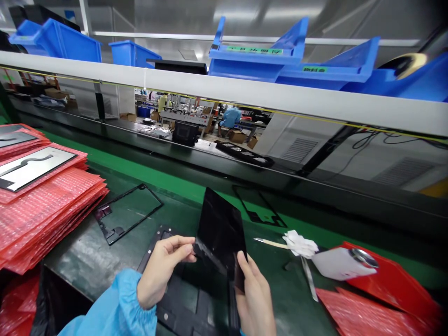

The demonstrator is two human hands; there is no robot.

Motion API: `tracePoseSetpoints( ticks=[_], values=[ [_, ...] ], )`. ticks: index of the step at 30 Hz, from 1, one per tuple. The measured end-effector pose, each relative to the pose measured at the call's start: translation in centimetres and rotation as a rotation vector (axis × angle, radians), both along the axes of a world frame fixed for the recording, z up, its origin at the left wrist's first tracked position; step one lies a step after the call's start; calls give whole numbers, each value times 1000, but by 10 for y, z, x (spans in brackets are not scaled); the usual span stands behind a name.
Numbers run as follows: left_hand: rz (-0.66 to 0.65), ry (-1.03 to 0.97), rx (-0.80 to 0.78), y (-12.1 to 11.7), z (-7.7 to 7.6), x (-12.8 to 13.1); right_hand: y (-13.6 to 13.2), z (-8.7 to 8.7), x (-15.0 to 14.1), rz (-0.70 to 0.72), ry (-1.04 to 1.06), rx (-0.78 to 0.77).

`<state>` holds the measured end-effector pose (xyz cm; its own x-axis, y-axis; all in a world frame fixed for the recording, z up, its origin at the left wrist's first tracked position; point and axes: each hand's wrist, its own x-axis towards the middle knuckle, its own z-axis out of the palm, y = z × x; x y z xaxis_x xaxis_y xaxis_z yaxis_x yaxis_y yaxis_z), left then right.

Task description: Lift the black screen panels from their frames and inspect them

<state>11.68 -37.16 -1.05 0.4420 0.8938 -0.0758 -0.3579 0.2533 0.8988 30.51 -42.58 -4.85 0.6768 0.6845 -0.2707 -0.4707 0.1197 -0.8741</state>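
A glossy black tablet screen (222,228) is held tilted above the bench, its lower edge toward me. At its lower left corner my left hand (161,268) pinches with thumb and fingertips. My right hand (255,294) grips the right side, thumb on the face and fingers behind, mostly hidden. A pale, cloudy streak runs along the screen's lower edge; I cannot tell whether it is film or reflection. Under both hands lies a black fixture plate (180,303) with small round metal dots. One thin black frame (131,228) rests to the left, another frame (261,217) behind the screen.
Red bubble-wrap sleeves (52,200) are stacked at left, with a screen panel (38,165) on top. To the right are a scalpel-like tool (271,242), crumpled white tissue (301,243), metal tweezers (309,279), a white bottle (341,263) and a red bin (392,280). Blue bins (255,60) line the shelf.
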Motion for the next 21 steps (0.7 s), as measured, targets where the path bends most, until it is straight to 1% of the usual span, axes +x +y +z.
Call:
tracePoseSetpoints(
  ticks=[7, 13, 21],
  values=[
    [-14, -84, -38, -6, 2, 4, 6, -5, 5, 87, 5, -87],
    [-19, -133, -65, -11, 7, 6, 10, -8, 4, 116, -14, -84],
    [-12, -128, -67, -14, 9, 6, 11, -11, 4, 119, -4, -70]
  ],
)
